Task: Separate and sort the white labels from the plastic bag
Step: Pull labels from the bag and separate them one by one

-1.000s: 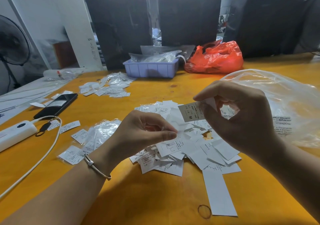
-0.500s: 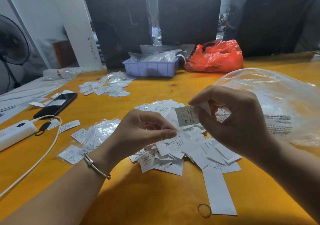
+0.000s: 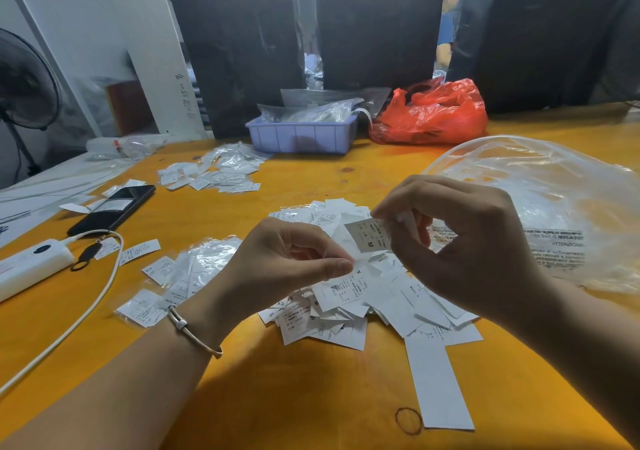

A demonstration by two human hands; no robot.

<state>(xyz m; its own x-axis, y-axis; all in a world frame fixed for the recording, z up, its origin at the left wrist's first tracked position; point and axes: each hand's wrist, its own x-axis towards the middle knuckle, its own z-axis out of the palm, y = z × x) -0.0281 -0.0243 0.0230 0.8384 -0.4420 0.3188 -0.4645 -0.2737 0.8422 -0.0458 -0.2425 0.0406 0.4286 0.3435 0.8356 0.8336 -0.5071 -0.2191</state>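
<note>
Nearest, a long white strip (image 3: 437, 384) and a dark rubber band (image 3: 409, 421) lying on the orange table (image 3: 311, 397), below both sets of fingers. Just under the fingertips, a loose pile of white labels (image 3: 349, 297), already out of the bag. Left hand (image 3: 277, 269) curled, thumb and forefinger closed together at the tip; whether anything is pinched there cannot be told. Right hand (image 3: 464, 241) curled too, pinching one label marked M (image 3: 369, 238) by its edge, lifted clear of the pile and between the two hands. Beyond the right fingers, the clear plastic bag (image 3: 554, 207) slumped open. Left of the left fingers, small bagged labels (image 3: 194, 269); farther off, another scatter of labels (image 3: 211, 172). Probably mid-sort: one label singled out and being read. Next likely needs the size checked, then a drop onto the matching group.
</note>
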